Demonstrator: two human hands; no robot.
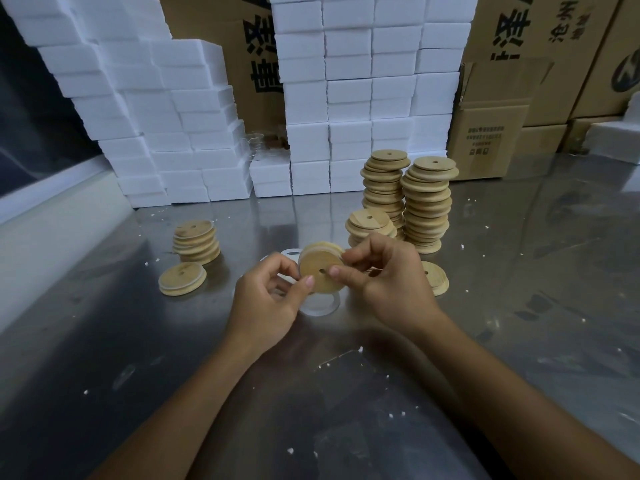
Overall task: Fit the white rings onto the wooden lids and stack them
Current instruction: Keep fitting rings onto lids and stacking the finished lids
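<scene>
Steel tabletop [138,358], flecked with white crumbs. Just above it, centre: left hand [266,306] and right hand [388,282] both pinching one wooden lid [320,271], fingers curled on its edges, lid tilted, face with small hole toward camera. White ring [320,308] flat on tabletop directly beneath. Another ring [290,252] just beyond left hand. Single lid [182,278] left; short stack [196,240] behind it. Lone lid [436,277] right of right hand. Low stack [370,225], then two tall stacks [427,202] further right. Far: white foam blocks [349,98], cardboard boxes [495,133].
</scene>
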